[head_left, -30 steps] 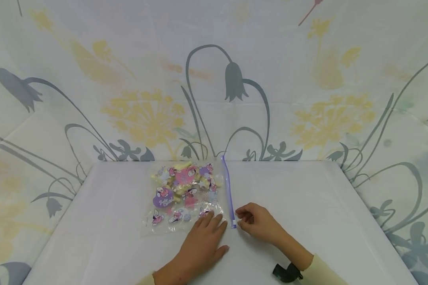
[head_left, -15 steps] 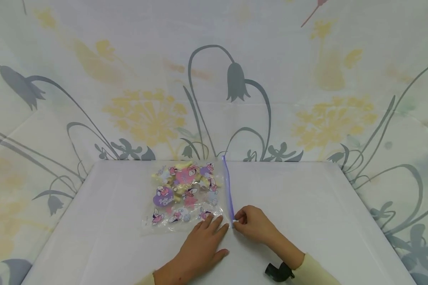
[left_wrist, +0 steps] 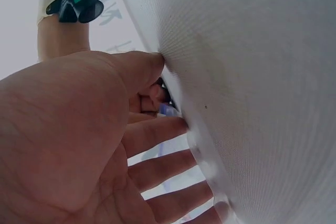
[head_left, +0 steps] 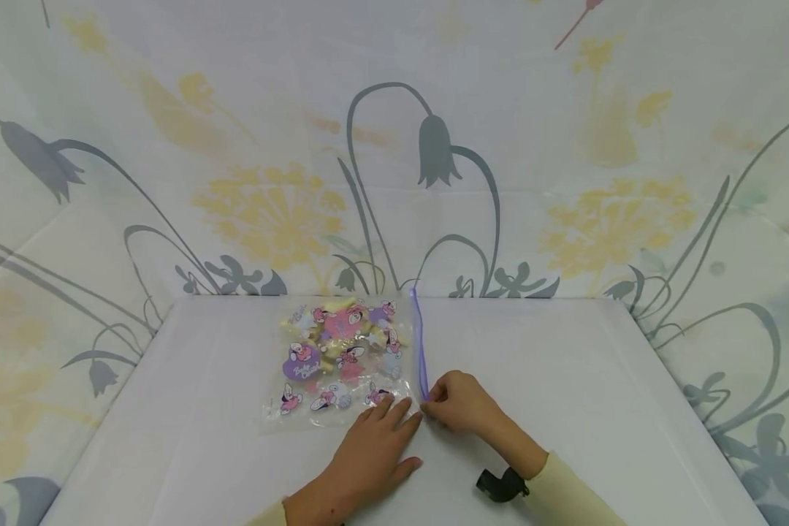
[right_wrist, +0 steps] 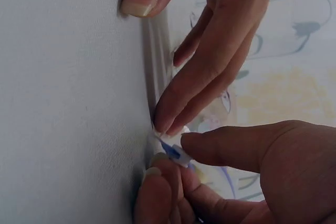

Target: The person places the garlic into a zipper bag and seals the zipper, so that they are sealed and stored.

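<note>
A clear zip bag (head_left: pixel 351 365), printed with pink and purple cartoon figures and hearts, lies flat with pale yellow things inside; print and plastic hide what they are. Down its right side runs a purple zip strip (head_left: pixel 420 340). My left hand (head_left: pixel 375 453) rests palm down, its straight fingertips pressing the bag's near right corner. At the near end of the strip, my right hand (head_left: pixel 465 403) pinches the white zip slider (right_wrist: pixel 181 157) between thumb and curled fingers. The slider is covered by the hand in the head view.
A white table (head_left: pixel 565 351) carries the bag. Behind it hangs a flower-printed cloth (head_left: pixel 519 146), which also drapes both sides. A black camera (head_left: pixel 502 485) is strapped at my right wrist, by a pale sleeve (head_left: pixel 568 493).
My right hand has moved left to the zip strip's near end and taken hold of the slider. The strip's near end now bends slightly. My left hand has stayed in place.
</note>
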`<action>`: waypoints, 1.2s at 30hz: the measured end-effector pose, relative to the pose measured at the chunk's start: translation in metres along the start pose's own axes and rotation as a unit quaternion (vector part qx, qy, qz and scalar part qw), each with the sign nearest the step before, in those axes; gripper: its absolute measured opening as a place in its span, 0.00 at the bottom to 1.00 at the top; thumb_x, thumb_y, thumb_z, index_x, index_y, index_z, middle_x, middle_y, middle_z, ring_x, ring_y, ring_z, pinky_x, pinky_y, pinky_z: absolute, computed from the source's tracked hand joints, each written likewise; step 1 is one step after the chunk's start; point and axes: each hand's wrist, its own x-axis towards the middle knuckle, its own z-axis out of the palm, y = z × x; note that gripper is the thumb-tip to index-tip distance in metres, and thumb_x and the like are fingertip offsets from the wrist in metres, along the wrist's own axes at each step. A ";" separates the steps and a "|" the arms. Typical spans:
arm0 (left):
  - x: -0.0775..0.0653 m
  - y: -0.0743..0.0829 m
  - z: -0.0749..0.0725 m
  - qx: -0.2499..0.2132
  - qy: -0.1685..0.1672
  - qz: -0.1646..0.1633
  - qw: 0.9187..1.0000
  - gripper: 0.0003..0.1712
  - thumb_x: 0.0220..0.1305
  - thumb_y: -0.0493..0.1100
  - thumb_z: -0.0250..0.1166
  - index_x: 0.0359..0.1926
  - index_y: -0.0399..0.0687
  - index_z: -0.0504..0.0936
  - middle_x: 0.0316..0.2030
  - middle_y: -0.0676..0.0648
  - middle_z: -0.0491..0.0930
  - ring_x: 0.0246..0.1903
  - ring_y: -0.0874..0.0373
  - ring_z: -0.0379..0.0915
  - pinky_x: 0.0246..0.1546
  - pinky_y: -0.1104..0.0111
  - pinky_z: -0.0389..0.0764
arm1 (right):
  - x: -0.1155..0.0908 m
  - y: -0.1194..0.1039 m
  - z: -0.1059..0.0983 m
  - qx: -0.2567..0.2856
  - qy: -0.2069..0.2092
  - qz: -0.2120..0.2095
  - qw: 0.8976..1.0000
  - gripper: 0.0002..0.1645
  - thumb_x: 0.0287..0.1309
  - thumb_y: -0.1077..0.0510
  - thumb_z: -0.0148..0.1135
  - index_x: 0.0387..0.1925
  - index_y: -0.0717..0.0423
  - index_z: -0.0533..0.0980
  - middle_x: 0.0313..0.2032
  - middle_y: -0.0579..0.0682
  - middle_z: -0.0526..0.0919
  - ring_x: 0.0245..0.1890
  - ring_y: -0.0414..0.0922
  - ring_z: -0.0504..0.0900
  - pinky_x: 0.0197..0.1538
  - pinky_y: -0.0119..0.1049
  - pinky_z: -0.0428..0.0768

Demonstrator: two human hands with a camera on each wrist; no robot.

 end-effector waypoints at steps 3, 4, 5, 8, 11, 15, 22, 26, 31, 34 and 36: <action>0.000 -0.001 0.002 -0.001 0.004 -0.001 1.000 0.36 0.71 0.65 0.67 0.72 0.55 0.78 0.72 0.46 0.74 0.72 0.43 0.70 0.65 0.51 0.78 | 0.000 0.002 -0.002 0.023 -0.009 0.006 1.000 0.11 0.60 0.59 0.74 0.25 0.57 0.81 0.19 0.45 0.82 0.18 0.39 0.79 0.23 0.34 0.78; 0.000 -0.001 0.002 -0.001 0.005 -0.001 1.000 0.36 0.71 0.65 0.67 0.72 0.55 0.78 0.72 0.46 0.74 0.72 0.43 0.70 0.65 0.51 0.78 | 0.001 0.003 -0.003 0.028 -0.011 0.007 1.000 0.11 0.60 0.59 0.74 0.25 0.57 0.81 0.20 0.45 0.82 0.19 0.39 0.79 0.23 0.34 0.78; 0.001 -0.001 0.003 -0.001 0.005 -0.001 1.000 0.36 0.71 0.65 0.67 0.72 0.55 0.78 0.72 0.47 0.74 0.72 0.43 0.70 0.65 0.51 0.78 | 0.001 0.004 -0.003 0.033 -0.013 0.008 0.999 0.10 0.61 0.59 0.74 0.26 0.57 0.82 0.20 0.46 0.82 0.19 0.39 0.79 0.24 0.35 0.79; 0.001 -0.002 0.005 -0.008 0.004 -0.005 1.000 0.35 0.72 0.64 0.66 0.73 0.55 0.78 0.72 0.47 0.74 0.72 0.44 0.69 0.65 0.50 0.77 | 0.002 0.007 -0.003 0.045 -0.017 0.011 0.999 0.10 0.61 0.58 0.74 0.27 0.57 0.83 0.21 0.46 0.82 0.19 0.39 0.79 0.24 0.35 0.79; 0.001 -0.001 0.005 -0.015 0.014 -0.010 1.000 0.34 0.72 0.63 0.67 0.71 0.54 0.79 0.71 0.46 0.75 0.71 0.44 0.70 0.65 0.49 0.77 | 0.004 0.011 -0.004 0.052 -0.021 0.005 0.998 0.09 0.62 0.58 0.73 0.28 0.58 0.83 0.20 0.46 0.82 0.19 0.40 0.79 0.24 0.36 0.80; 0.001 0.002 0.005 -0.043 0.072 -0.025 0.996 0.28 0.71 0.60 0.69 0.65 0.51 0.82 0.60 0.47 0.79 0.62 0.49 0.74 0.60 0.53 0.79 | 0.006 0.015 -0.004 0.068 -0.031 -0.003 0.997 0.08 0.62 0.59 0.72 0.29 0.59 0.85 0.20 0.45 0.82 0.20 0.40 0.79 0.25 0.36 0.80; 0.004 0.011 0.005 -0.374 0.072 -0.062 0.922 0.14 0.73 0.49 0.68 0.51 0.46 0.83 0.37 0.59 0.79 0.35 0.68 0.75 0.39 0.72 0.80 | 0.006 0.017 -0.009 0.144 -0.046 0.026 0.988 0.09 0.63 0.59 0.71 0.34 0.63 0.86 0.23 0.48 0.84 0.22 0.41 0.81 0.29 0.36 0.82; 0.009 0.012 0.014 -0.511 0.045 -0.093 0.853 0.18 0.75 0.48 0.66 0.55 0.39 0.84 0.36 0.58 0.84 0.32 0.71 0.80 0.37 0.74 0.81 | 0.006 0.015 -0.011 0.182 -0.059 0.024 0.981 0.10 0.64 0.60 0.71 0.35 0.66 0.86 0.25 0.50 0.86 0.25 0.41 0.84 0.31 0.37 0.84; 0.008 0.017 0.018 -0.534 0.071 -0.126 0.833 0.24 0.73 0.45 0.67 0.62 0.35 0.80 0.50 0.47 0.85 0.36 0.67 0.83 0.39 0.73 0.83 | 0.008 0.018 -0.014 0.209 -0.072 0.023 0.975 0.10 0.66 0.61 0.70 0.35 0.67 0.86 0.25 0.50 0.87 0.26 0.41 0.85 0.33 0.36 0.86; 0.006 0.022 0.019 -0.567 0.076 -0.149 0.807 0.32 0.72 0.42 0.67 0.69 0.29 0.70 0.58 0.42 0.81 0.40 0.63 0.85 0.42 0.73 0.83 | 0.009 0.021 -0.014 0.227 -0.078 0.030 0.970 0.10 0.67 0.61 0.69 0.36 0.68 0.86 0.27 0.51 0.88 0.26 0.42 0.87 0.34 0.37 0.87; 0.007 0.024 0.021 -0.610 0.073 -0.165 0.772 0.38 0.72 0.40 0.65 0.74 0.26 0.61 0.61 0.41 0.78 0.44 0.59 0.86 0.44 0.73 0.82 | 0.010 0.023 -0.015 0.235 -0.083 0.031 0.968 0.10 0.67 0.61 0.69 0.37 0.68 0.85 0.28 0.51 0.88 0.27 0.43 0.88 0.35 0.37 0.88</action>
